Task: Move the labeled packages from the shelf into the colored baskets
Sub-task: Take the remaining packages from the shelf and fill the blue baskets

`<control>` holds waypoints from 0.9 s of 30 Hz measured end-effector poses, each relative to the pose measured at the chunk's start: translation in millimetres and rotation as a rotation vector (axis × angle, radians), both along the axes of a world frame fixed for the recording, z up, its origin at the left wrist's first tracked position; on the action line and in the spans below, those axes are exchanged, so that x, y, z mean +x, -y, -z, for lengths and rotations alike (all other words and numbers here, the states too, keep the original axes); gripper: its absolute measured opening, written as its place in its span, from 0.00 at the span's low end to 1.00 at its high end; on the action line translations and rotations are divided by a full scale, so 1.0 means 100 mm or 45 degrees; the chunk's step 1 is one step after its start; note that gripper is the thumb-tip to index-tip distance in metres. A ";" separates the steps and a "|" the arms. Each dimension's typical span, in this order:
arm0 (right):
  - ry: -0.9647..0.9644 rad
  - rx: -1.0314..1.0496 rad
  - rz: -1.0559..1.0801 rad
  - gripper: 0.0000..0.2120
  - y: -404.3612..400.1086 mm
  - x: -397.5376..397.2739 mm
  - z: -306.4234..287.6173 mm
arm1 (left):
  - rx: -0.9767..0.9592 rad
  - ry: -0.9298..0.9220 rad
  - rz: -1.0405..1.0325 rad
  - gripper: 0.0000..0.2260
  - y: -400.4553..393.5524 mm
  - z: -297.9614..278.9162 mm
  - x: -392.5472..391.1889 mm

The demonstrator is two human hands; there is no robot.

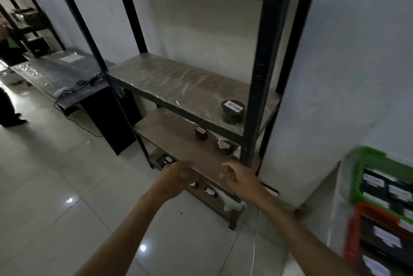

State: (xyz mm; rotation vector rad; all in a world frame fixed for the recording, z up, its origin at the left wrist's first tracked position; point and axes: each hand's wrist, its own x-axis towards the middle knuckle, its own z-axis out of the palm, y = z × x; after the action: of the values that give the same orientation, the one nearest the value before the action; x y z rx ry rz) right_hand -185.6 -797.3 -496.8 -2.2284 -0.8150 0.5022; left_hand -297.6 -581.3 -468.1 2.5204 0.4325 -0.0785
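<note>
A black metal shelf (254, 101) stands against the wall. A round dark package (232, 111) with a white label sits on its plastic-covered middle board. On the board below are a small dark package (200, 133) and another labeled package (224, 146). More small packages (165, 160) lie on the lowest boards. My left hand (176, 175) and my right hand (239, 177) reach toward the shelf's front edge, fingers loosely curled, holding nothing. A green basket (357, 177) and a red basket (350, 237), both holding labeled packages, sit at the right.
A low table (62, 74) with a cable lies left of the shelf, a black cabinet (111, 117) beneath it. Another person (9, 106) stands at the far left. The floor is glossy white tile. A white wall corner juts out right of the shelf.
</note>
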 end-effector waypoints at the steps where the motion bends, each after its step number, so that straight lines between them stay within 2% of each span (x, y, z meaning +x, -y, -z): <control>1: -0.012 -0.017 0.019 0.23 -0.17 0.04 0.04 | -0.006 -0.010 -0.005 0.21 -0.20 0.07 0.05; 8: -0.150 -0.138 0.290 0.22 -1.21 0.32 0.51 | -0.017 -0.062 0.166 0.22 -1.50 0.49 0.59; 12: -0.200 -0.164 0.488 0.19 -1.64 0.51 0.95 | -0.073 -0.055 0.311 0.22 -2.08 0.95 1.03; 17: -0.286 -0.218 0.845 0.15 -1.78 0.95 1.54 | -0.141 -0.076 0.551 0.18 -2.21 1.54 1.76; 21: -0.270 -0.316 0.931 0.11 -1.72 1.44 2.17 | -0.175 -0.058 0.649 0.12 -2.10 2.13 2.49; 22: -0.257 -0.317 0.991 0.13 -1.69 1.55 2.33 | -0.160 -0.054 0.699 0.10 -2.05 2.29 2.66; 25: -0.169 -0.311 1.145 0.26 -1.57 1.89 2.84 | -0.054 -0.004 0.834 0.11 -1.91 2.75 3.10; 27: -0.094 -0.371 1.222 0.29 -1.50 2.13 3.10 | 0.027 0.034 0.913 0.13 -1.82 3.09 3.42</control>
State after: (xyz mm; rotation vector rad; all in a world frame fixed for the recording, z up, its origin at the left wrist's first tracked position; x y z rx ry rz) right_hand 27.8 -647.0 -806.4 -2.5133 0.4261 0.2222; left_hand 44.0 -398.8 -777.3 2.5675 -0.4978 -0.3115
